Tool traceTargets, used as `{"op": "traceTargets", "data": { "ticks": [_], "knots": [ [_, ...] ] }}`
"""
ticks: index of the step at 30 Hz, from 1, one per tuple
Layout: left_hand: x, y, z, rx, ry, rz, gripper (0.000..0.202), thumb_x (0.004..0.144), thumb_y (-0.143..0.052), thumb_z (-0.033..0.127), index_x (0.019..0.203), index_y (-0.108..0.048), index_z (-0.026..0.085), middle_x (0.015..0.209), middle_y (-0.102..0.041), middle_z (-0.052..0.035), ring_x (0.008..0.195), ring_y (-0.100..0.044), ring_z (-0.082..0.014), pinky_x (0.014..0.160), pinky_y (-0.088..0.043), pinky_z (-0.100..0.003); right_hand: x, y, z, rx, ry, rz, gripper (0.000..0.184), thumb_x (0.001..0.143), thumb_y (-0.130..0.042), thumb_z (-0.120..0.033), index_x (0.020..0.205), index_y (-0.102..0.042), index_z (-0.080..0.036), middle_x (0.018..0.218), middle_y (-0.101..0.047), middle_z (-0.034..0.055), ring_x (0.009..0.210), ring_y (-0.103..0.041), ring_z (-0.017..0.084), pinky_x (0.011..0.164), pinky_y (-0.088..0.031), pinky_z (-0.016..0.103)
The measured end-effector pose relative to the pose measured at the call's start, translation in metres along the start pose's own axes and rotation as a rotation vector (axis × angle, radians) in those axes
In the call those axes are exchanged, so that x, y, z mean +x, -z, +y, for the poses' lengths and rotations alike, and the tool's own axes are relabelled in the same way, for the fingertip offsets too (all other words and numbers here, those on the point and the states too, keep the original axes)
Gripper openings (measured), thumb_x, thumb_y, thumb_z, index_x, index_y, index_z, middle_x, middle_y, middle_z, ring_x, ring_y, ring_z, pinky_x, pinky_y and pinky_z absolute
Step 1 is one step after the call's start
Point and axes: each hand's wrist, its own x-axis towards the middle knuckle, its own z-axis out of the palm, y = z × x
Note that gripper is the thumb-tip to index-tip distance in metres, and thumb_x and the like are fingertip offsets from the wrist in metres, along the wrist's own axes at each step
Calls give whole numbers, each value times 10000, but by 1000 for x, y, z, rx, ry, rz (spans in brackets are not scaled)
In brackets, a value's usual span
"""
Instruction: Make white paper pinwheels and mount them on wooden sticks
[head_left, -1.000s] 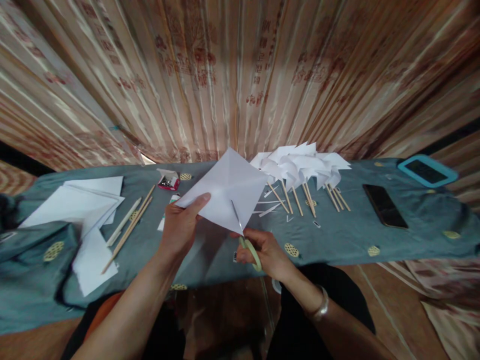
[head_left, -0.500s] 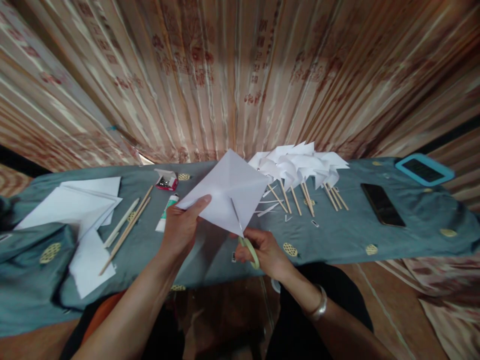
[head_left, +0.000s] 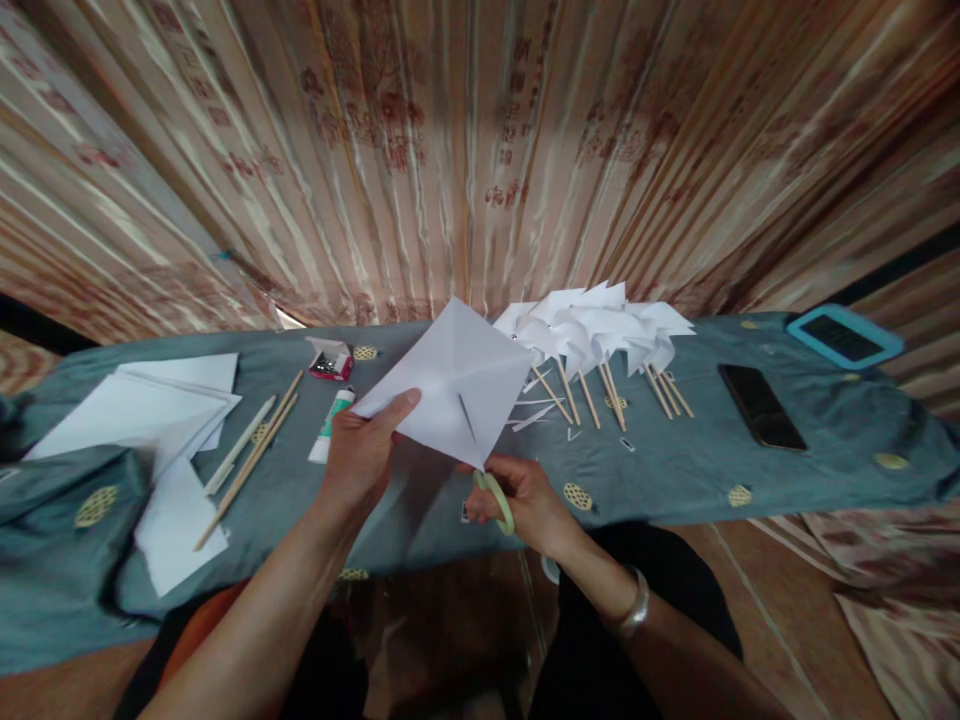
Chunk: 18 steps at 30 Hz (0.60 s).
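Note:
My left hand pinches the left corner of a creased white paper square and holds it up above the table. My right hand grips green-handled scissors. Their blades reach up into the paper's lower corner, along a cut that runs toward the middle. A bracelet sits on my right wrist.
On the grey-blue cloth lie several white paper pinwheels on wooden sticks, loose sticks, stacked white sheets, a glue tube, a small open box, a black phone and a blue-cased device. A patterned curtain hangs behind.
The scissor blades have closed further into the cut in the paper. Both hands stay in almost the same place; the view has shifted slightly.

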Motion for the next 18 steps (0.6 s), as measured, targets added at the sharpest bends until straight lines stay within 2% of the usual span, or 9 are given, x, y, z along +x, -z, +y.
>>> {"op": "traceTargets", "data": {
  "ticks": [4,8,15,18],
  "knots": [
    [0,0,-3,3,2,-7,318,581,-838,254,856,-743,126,827,-765,-56,782,-707,-233,799,-563,-356,-1,0,-3,-16,40,-11,365,555,-840,-400,770,-659,-167,564,-635,-26,500,-554,99,467,-424,202],
    [0,0,-5,26,31,9,285,555,-850,244,799,-746,140,830,-766,-51,768,-705,-227,754,-567,-331,0,-2,-7,11,34,4,431,514,-857,-419,805,-654,-174,543,-635,-30,475,-548,102,457,-429,209],
    [0,0,-5,46,44,26,287,528,-857,265,769,-746,154,801,-766,-48,753,-703,-240,696,-572,-332,0,-4,-8,-6,47,9,464,536,-833,-494,822,-649,-177,546,-634,-32,468,-555,101,466,-442,214],
    [-1,1,-5,52,49,38,300,515,-860,270,766,-746,151,797,-765,-46,753,-701,-241,697,-572,-331,0,-4,-9,-8,41,16,455,523,-835,-501,775,-645,-173,531,-622,-35,452,-544,95,462,-445,214]
  ]
}}
